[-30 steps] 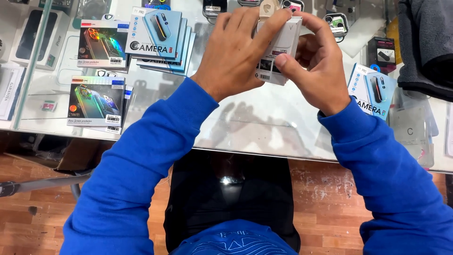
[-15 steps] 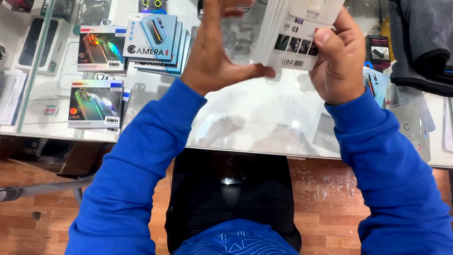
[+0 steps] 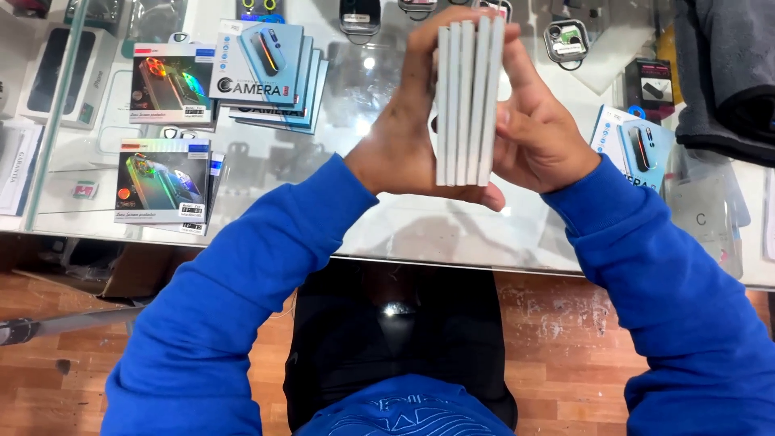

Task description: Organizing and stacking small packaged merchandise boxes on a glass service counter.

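Both hands are pressing a stack of thin white boxes between them, edges turned toward the camera. The left hand is lying flat against one face, fingers reaching up to the top; the right hand is closing on the other face, thumb wrapping under the bottom edge. The grip is narrow, a palm-to-palm squeeze around five or so slim packs, held upright above the glass counter, not touching it.

Around the hands: a fanned pile of light-blue card packs is sitting to the left, two dark iridescent boxes beyond it, another blue pack just beside the right wrist, grey cloth at the far right.

Risk, as judged: the packs are being held by side pressure alone. If the squeeze is easing or uneven, a middle box could be sliding out and dropping onto the glass, scattering the others.
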